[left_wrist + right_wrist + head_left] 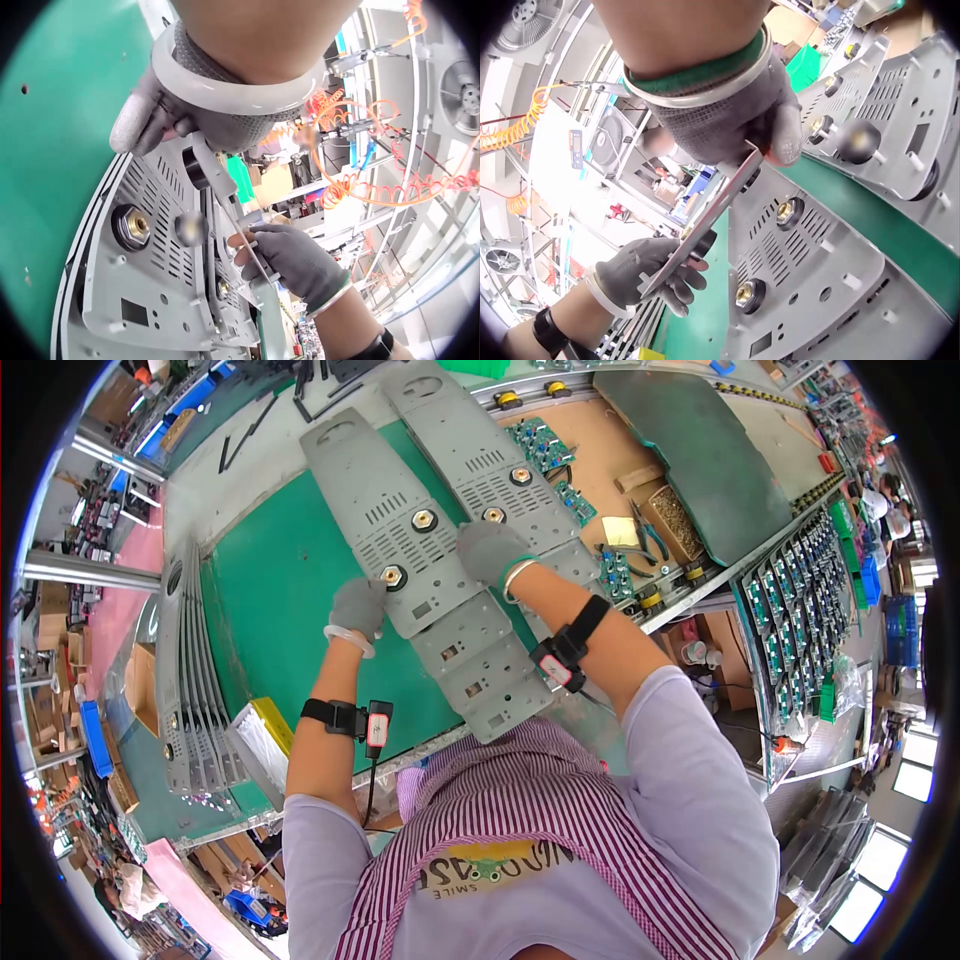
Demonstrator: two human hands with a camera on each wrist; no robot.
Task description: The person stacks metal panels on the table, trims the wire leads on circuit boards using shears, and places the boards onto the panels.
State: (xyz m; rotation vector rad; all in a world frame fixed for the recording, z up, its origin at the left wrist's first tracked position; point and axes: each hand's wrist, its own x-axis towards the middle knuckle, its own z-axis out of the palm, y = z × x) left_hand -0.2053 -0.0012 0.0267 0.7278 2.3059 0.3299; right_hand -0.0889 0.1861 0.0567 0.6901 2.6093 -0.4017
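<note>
Both hands wear grey gloves. A grey metal panel (375, 490), with slots and brass-centred fittings, is held between them over similar panels stepped toward the person's body. My left hand (358, 608) grips its left edge, and my right hand (495, 550) grips the opposite edge. In the right wrist view the held panel (705, 219) appears nearly edge-on and tilted, raised off the panel beneath (802, 270); the left hand's fingers (682, 289) curl at its lower end. The left wrist view shows the same panel (244, 236) as a thin strip, the right hand (296, 259) at its far end.
A second stack of panels (450, 430) lies to the right, and a fanned row (190, 680) stands at the left of the green mat (265, 560). Circuit boards (540, 445), pliers (650, 540) and a box of small parts (672, 520) sit farther right.
</note>
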